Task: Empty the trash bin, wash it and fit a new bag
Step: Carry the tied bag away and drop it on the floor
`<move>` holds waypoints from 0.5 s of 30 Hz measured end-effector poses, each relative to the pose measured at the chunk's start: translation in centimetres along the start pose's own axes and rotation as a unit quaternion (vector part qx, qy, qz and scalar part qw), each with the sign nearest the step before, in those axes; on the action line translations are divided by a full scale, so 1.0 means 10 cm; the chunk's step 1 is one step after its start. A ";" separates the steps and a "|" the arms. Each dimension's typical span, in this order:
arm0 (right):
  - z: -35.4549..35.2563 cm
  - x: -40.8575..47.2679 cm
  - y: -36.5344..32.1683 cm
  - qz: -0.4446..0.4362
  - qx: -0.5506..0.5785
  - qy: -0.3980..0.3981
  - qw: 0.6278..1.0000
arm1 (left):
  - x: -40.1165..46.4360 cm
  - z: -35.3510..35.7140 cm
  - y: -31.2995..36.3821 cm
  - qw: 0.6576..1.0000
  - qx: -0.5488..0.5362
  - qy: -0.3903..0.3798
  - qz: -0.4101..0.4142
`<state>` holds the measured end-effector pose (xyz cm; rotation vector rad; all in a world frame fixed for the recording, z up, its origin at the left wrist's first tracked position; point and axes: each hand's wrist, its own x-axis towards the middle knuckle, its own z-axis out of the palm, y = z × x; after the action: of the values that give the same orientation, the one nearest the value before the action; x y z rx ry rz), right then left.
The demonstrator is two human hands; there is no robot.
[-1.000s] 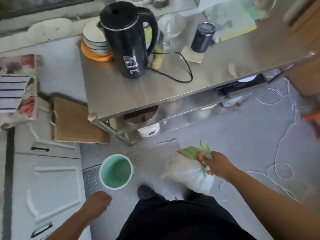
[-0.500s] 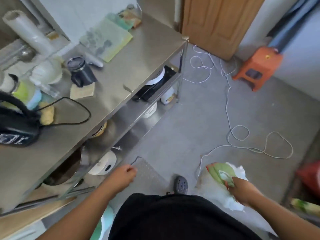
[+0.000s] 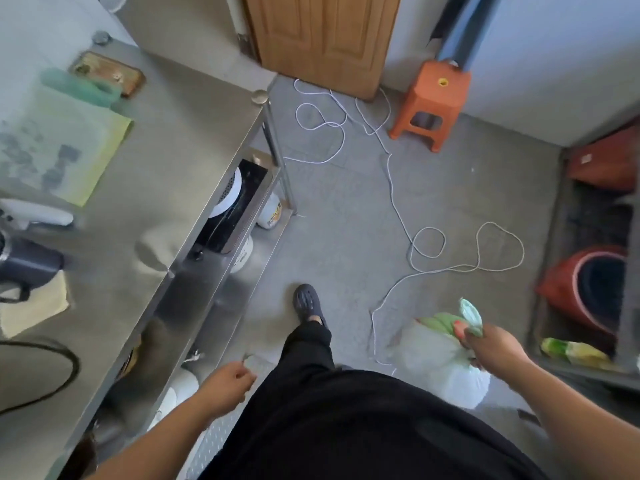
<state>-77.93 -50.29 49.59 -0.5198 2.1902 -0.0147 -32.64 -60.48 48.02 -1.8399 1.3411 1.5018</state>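
Right hand (image 3: 491,348) grips full trash bag (image 3: 440,365) by its neck, left hand (image 3: 225,382) loosely curled, empty; emptying underway, bin unseen, washing and rebagging judged pending.

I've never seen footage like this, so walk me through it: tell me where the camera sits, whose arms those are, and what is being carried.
There is no machine: a person wears a camera on the head, looking down at their own arms. The right hand grips the gathered top of a full white trash bag. The left hand hangs loosely curled and holds nothing. On the left stands a steel table with a yellow-green board. A white cord loops across the grey floor toward an orange stool by the wooden door.
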 end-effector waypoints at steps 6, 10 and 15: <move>-0.41 0.13 -0.92 0.017 0.006 0.041 0.999 | 0.61 -0.99 0.42 0.987 0.155 -0.032 0.017; -0.60 0.31 -1.40 0.004 0.024 0.059 0.998 | 0.90 -1.61 1.18 0.972 0.221 -0.025 0.078; -0.76 0.58 -1.63 0.036 0.038 0.058 0.997 | 1.13 -1.99 2.07 0.991 0.083 0.025 0.100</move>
<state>-80.98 -68.63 53.12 -0.4068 2.3102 -0.0902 -40.64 -90.25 49.52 -1.6910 1.6627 1.3996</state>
